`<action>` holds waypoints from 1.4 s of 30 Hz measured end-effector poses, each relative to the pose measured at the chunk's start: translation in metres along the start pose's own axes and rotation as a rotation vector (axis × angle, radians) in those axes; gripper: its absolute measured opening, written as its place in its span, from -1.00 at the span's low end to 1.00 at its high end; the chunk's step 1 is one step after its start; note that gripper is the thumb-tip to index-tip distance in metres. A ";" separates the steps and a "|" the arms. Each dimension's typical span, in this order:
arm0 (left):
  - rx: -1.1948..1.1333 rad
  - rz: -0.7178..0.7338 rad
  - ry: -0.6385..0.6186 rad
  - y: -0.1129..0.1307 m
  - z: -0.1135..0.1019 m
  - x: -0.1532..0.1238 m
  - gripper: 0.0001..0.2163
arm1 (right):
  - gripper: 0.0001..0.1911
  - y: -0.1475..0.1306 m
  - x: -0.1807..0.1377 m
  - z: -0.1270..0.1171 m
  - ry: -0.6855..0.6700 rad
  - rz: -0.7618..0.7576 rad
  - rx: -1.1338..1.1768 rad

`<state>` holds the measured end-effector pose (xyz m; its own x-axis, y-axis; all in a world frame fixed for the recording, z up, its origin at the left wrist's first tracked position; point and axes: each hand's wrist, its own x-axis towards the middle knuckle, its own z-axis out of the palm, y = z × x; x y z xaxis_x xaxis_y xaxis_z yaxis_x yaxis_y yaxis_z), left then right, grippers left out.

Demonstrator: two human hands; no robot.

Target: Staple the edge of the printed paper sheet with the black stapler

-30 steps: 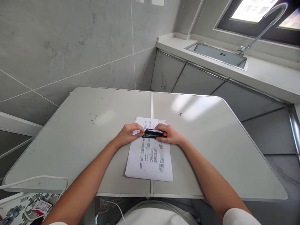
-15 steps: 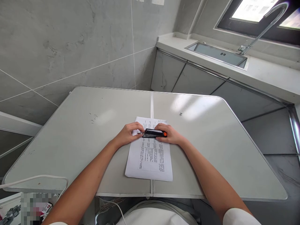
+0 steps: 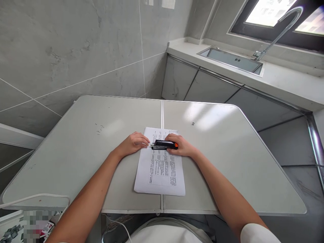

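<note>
A black stapler (image 3: 165,144) with an orange end lies crosswise over the upper part of a printed paper stack (image 3: 162,175). My right hand (image 3: 178,144) is closed round its orange end. From the stapler's left end a thin, pale metal piece (image 3: 151,145) sticks out, looking like the inner slide of its staple channel. The fingertips of my left hand (image 3: 135,143) are pinched on that piece, just off the paper's left edge. Whether any staples sit in the channel is too small to make out.
Several loose staples (image 3: 99,129) lie scattered on the left half of the folding table (image 3: 215,175). Two small staple strips (image 3: 193,124) rest on the right half. A white cable (image 3: 37,195) crosses the table's left front corner. Beyond are a counter and sink (image 3: 233,60).
My left hand has moved left, away from the stapler's body, and the thin metal piece now shows drawn out further. My right hand keeps its hold. The view has shifted slightly.
</note>
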<state>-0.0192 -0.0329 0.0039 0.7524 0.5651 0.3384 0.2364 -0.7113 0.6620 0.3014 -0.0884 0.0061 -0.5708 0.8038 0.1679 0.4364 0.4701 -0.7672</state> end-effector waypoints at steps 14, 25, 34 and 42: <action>-0.032 -0.031 -0.038 0.016 0.019 0.013 -0.70 | -0.82 -0.022 0.014 0.029 0.080 -0.230 0.016; -0.041 -0.011 -0.047 0.013 0.014 0.012 -0.66 | -0.80 -0.029 0.016 0.041 0.122 -0.167 0.024; 0.227 0.033 -0.112 0.010 0.018 0.010 -0.67 | -0.76 0.008 -0.007 -0.020 0.793 0.160 -0.154; 0.359 -0.029 -0.110 0.017 0.017 0.009 -0.84 | -0.68 0.038 -0.043 -0.066 0.282 0.216 -0.056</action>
<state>0.0017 -0.0467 0.0066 0.7988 0.5532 0.2363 0.4448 -0.8077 0.3871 0.3888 -0.0811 0.0107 -0.2503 0.9520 0.1760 0.5678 0.2916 -0.7698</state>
